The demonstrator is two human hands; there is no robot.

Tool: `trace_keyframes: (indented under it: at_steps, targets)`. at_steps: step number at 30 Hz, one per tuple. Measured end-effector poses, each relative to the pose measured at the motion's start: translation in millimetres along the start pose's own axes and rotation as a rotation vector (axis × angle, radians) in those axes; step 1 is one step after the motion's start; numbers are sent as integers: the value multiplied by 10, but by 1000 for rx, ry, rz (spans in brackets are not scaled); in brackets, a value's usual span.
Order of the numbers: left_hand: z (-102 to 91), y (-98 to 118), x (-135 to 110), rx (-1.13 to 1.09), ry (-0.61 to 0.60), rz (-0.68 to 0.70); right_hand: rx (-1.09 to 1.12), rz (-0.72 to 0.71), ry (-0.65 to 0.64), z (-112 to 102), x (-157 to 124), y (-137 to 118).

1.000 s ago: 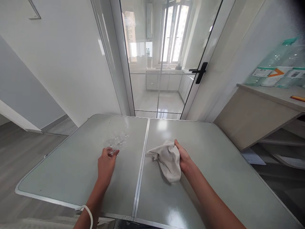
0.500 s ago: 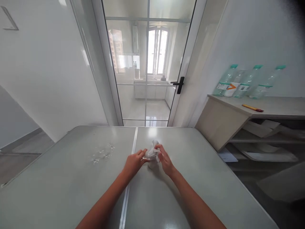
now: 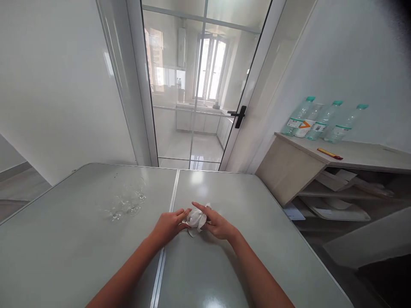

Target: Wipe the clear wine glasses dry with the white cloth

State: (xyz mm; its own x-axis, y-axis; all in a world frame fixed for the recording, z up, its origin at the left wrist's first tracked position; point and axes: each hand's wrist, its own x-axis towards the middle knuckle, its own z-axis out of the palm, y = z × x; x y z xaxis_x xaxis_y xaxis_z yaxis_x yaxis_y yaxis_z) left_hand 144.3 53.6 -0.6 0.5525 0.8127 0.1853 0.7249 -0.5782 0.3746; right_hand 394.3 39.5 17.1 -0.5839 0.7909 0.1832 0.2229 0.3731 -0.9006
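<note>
My left hand (image 3: 167,225) and my right hand (image 3: 217,224) meet at the middle of a grey table (image 3: 80,248). Between them is a small clear glass (image 3: 194,217) wrapped partly in a white cloth (image 3: 196,226). My left hand grips the glass from the left. The fingers of my right hand press the cloth against the glass. Several other clear stemmed glasses (image 3: 126,202) stand on the left half of the table, apart from both hands.
A glass door with a black handle (image 3: 239,115) stands behind the table. At the right, a beige shelf unit (image 3: 298,167) carries several plastic water bottles (image 3: 321,122) and an orange pen (image 3: 329,153).
My left hand took a glass from the group at the left and brought it to the centre. My right hand bunched the cloth round it. The view swung right.
</note>
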Motion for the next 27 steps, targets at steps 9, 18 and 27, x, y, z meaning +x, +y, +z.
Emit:
trace_keyframes:
  at_steps: [9, 18, 27]
  targets:
    - [-181, 193, 16, -773, -177, -68, -81, -140, 99, 95, 6, 43]
    - [-55, 102, 38, -736, 47, -173, 201, -103, 298, 218, 112, 150]
    - [286, 168, -34, -300, 338, -107, 405, -16, 571, 319, 157, 187]
